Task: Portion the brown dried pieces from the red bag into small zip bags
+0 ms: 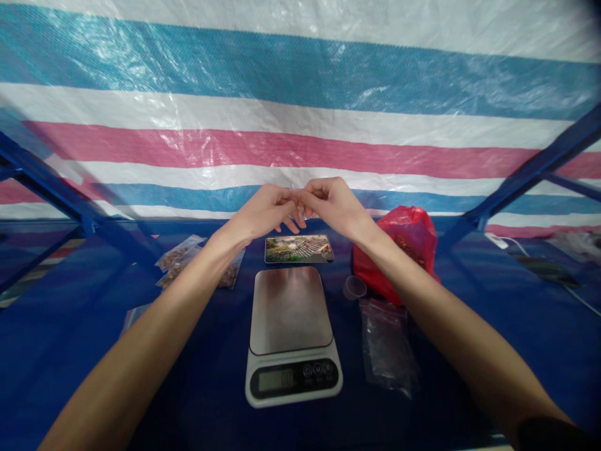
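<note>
My left hand [275, 210] and my right hand [334, 203] meet in the air above a phone [299, 248] with a landscape picture on its screen. The fingers of both are closed in a pinch, fingertips touching or nearly so. Something small and clear glints between them, too little showing to name. Below the phone stands a kitchen scale [292, 313] with a bare steel plate; its display is too faint to read. A red plastic bag [413, 232] with brown bits inside is partly behind my right forearm. Beside it are a small clear cup [354, 287] and clear zip bags [387, 344].
Several filled zip bags [181, 257] lie on the blue table [201, 388] at left, partly behind my left forearm. Another clear bag [134, 316] is nearer. A striped tarp [300, 150] hangs behind, between blue metal braces [516, 181]. A white cable [580, 299] lies far right.
</note>
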`<act>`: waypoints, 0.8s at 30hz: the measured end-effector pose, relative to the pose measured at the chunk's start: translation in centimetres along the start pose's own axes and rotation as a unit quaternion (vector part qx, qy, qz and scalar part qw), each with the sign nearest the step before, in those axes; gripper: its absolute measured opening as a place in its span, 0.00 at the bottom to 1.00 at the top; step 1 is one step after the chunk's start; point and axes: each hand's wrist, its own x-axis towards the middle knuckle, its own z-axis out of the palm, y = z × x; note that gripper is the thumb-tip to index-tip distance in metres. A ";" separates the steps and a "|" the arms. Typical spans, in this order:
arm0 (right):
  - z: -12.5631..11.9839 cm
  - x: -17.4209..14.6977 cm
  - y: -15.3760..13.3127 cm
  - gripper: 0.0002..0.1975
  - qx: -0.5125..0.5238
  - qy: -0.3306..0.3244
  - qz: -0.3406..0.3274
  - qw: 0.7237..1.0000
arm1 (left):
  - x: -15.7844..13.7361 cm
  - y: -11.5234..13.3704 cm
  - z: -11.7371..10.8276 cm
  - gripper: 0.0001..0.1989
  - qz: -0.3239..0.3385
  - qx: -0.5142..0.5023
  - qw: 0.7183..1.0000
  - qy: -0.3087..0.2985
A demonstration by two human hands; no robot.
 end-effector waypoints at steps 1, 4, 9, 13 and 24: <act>0.0 0.0 0.1 0.22 -0.005 0.003 0.001 1.000 | 0.0 0.1 0.0 0.10 0.002 0.009 1.000 0.004; 0.1 0.0 0.2 0.19 -0.014 0.008 0.004 1.000 | -0.3 0.9 0.3 0.11 0.006 0.023 1.000 0.016; 0.4 -0.2 -0.2 0.20 0.016 0.002 -0.002 1.000 | -0.8 1.8 0.6 0.12 0.031 0.034 0.998 0.031; 0.5 -0.2 -0.4 0.17 0.032 -0.009 -0.018 0.999 | -0.9 1.6 0.4 0.15 0.070 0.067 0.993 0.059; -0.2 -0.3 -0.6 0.12 -0.174 0.039 -0.001 0.984 | -0.6 1.6 1.0 0.19 0.036 0.256 0.941 0.216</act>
